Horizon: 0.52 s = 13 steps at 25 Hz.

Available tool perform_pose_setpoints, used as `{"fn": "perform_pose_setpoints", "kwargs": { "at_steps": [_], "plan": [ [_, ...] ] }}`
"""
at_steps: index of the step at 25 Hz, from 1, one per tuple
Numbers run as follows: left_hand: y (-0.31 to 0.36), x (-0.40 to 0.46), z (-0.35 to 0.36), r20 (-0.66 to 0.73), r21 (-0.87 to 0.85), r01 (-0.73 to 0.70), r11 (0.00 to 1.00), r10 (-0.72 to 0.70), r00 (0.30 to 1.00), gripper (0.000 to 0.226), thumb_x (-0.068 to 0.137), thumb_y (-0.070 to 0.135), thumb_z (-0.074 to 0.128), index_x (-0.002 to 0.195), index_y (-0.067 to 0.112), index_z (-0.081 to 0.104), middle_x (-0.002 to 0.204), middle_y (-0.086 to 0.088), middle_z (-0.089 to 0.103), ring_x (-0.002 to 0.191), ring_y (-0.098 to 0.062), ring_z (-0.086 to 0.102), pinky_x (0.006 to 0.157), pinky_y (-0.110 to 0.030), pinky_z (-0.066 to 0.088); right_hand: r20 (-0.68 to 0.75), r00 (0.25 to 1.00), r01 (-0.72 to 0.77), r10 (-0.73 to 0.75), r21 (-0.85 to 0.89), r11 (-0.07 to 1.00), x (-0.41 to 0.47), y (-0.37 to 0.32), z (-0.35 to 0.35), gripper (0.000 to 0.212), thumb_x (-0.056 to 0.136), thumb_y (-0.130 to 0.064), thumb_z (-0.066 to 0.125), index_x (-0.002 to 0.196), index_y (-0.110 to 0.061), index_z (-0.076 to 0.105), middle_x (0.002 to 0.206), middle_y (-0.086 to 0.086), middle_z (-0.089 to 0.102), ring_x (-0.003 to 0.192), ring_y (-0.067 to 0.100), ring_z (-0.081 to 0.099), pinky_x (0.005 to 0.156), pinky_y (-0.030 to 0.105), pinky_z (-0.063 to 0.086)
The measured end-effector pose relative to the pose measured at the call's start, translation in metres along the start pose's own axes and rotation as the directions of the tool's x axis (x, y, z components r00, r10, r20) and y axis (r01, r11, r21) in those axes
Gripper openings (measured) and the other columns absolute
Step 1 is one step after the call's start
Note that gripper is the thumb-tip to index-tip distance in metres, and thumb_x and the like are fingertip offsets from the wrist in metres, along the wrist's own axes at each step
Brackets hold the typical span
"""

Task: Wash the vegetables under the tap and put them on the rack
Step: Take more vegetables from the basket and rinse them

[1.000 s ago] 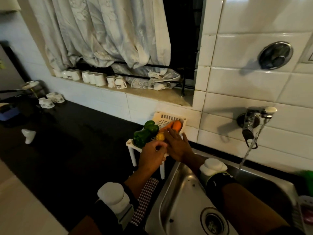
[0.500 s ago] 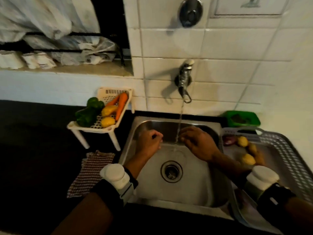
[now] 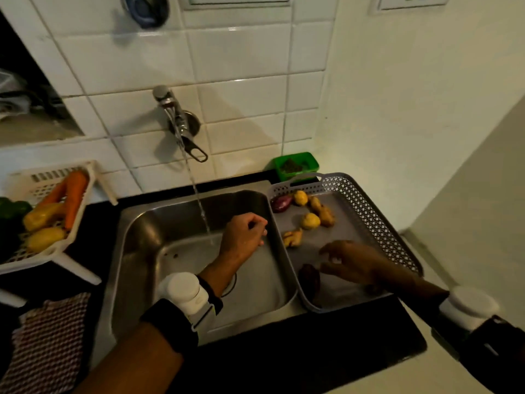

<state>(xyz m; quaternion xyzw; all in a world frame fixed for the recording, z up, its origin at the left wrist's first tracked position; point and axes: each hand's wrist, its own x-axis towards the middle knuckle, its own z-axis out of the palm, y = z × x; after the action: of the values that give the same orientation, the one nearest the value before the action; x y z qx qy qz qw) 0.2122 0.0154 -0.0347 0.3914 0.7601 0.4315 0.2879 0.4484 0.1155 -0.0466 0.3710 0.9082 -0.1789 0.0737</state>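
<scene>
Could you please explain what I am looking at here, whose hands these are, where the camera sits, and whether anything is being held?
There is no machine: a person wears a camera on the head, looking down at their own hands. The left hand hangs over the steel sink beside the running tap, holding nothing visible. The right hand reaches into the grey tray toward a dark vegetable, not yet gripping it; ginger and potatoes lie farther back in the tray. Carrots lie on the white rack to the left.

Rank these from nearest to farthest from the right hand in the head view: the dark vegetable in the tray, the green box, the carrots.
From the right hand:
1. Dark vegetable, just left of its fingers in the tray.
2. Green box, behind the tray by the wall.
3. Carrots, on the rack far left.
</scene>
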Motion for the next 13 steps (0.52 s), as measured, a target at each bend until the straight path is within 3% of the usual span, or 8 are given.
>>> {"fn": "perform_pose_setpoints", "kwargs": {
  "at_steps": [3, 7, 10, 13],
  "plan": [
    [0.006, -0.001, 0.015, 0.013, 0.001, 0.001, 1.0, -0.001, 1.0, 0.016, 0.093, 0.016, 0.052, 0.086, 0.016, 0.067, 0.075, -0.001, 0.068, 0.052, -0.012, 0.06, 0.047, -0.019, 0.046, 0.115, 0.99, -0.079, 0.081, -0.023, 0.997, -0.003, -0.012, 0.021, 0.054, 0.079, -0.073, 0.046, 0.115, -0.033, 0.057, 0.112, 0.0, 0.066, 0.107, 0.024, 0.061, 0.087, 0.034, 0.047],
    [0.004, -0.005, 0.018, 0.041, 0.014, -0.001, 1.0, 0.0, 0.999, 0.016, 0.094, 0.016, 0.052, 0.091, 0.014, 0.067, 0.074, 0.001, 0.067, 0.054, -0.013, 0.061, 0.048, -0.02, 0.046, 0.112, 0.991, -0.082, 0.07, 0.107, 0.991, 0.011, -0.026, 0.035, 0.044, 0.079, -0.063, 0.056, 0.106, -0.027, 0.059, 0.11, 0.003, 0.066, 0.103, 0.026, 0.061, 0.085, 0.036, 0.049],
    [-0.005, -0.008, 0.006, 0.011, 0.018, 0.006, 1.0, -0.006, 1.0, 0.015, 0.094, 0.016, 0.053, 0.089, 0.017, 0.067, 0.075, 0.0, 0.067, 0.054, -0.011, 0.061, 0.048, -0.019, 0.046, 0.033, 0.996, -0.091, 0.086, 0.234, 0.968, 0.022, -0.029, 0.022, 0.034, 0.078, -0.05, 0.067, 0.101, -0.025, 0.065, 0.103, -0.001, 0.067, 0.1, 0.022, 0.063, 0.077, 0.027, 0.048],
    [-0.015, -0.008, -0.017, -0.021, 0.03, 0.016, 0.999, -0.015, 1.0, 0.014, 0.095, 0.016, 0.053, 0.09, 0.019, 0.065, 0.079, -0.001, 0.067, 0.057, -0.011, 0.061, 0.048, -0.018, 0.044, -0.184, 0.981, 0.0, 0.065, 0.333, 0.943, 0.037, -0.045, -0.011, 0.029, 0.08, -0.038, 0.07, 0.103, -0.021, 0.066, 0.102, -0.001, 0.059, 0.103, 0.023, 0.057, 0.08, 0.023, 0.045]
  ]
}}
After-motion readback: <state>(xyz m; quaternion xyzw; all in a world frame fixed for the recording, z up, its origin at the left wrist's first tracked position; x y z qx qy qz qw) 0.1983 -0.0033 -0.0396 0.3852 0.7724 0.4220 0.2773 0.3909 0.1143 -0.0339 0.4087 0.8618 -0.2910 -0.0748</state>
